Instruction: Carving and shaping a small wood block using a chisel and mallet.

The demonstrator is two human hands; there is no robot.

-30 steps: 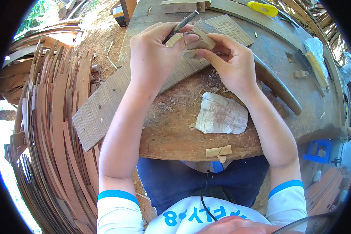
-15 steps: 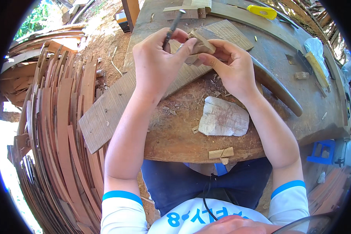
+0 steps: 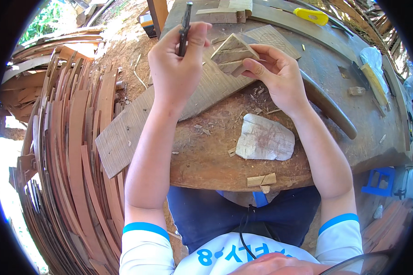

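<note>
My left hand [image 3: 176, 73] is raised over the bench, fingers closed on a dark slim tool [image 3: 184, 30] with a pale tip, held upright. To its right, my right hand [image 3: 280, 80] grips a small square wooden block [image 3: 229, 50] with grooved or split lines across its face, thumb on its lower right. Beneath both lies a long grained plank [image 3: 124, 133], set diagonally; a patterned carving shows toward its upper right end. A curved dark wooden bar [image 3: 330, 112] lies right of my right hand. A whitish flat piece [image 3: 266, 137] rests below it among shavings.
Around them on the bench [image 3: 206, 169] are wood offcuts [image 3: 215, 16], a yellow-handled tool [image 3: 309, 16], a clear bag [image 3: 371, 59], and dark and pale strips [image 3: 374, 82]. Stacked slats [image 3: 78, 165] fill the left; a blue plastic stool [image 3: 378, 181] stands at lower right.
My left hand has moved up and left with the tool, away from the block. The block in my right hand is now turned, showing its grooved face.
</note>
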